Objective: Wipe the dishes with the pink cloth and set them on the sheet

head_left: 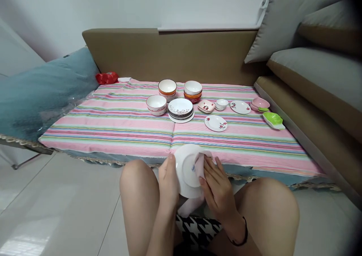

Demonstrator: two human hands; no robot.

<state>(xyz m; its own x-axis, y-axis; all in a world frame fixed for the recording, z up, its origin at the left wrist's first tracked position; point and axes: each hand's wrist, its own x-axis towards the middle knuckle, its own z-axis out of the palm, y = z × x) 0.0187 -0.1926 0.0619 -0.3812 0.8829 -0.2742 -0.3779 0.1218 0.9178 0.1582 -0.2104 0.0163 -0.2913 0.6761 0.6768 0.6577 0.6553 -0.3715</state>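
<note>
Between my knees my left hand (168, 177) grips the left rim of a white plate (185, 180), thumb on top. The plate is tilted with its underside, marked by a small blue stamp, facing me. Pressed against its right part is a pale pink cloth (199, 166), held under the fingers of my right hand (216, 182). Part of the cloth hangs below the plate. Beyond the plate, on the striped cover, lie two flowered plates (216, 123) and a stack of plates (181, 107).
Stacked bowls (167, 87) stand behind the plate stack. Small dishes (206, 106), pink bowls (260, 103) and a green leaf-shaped dish (273, 119) sit to the right. A red bundle (106, 77) lies far left. Cushions (316, 71) fill the right side.
</note>
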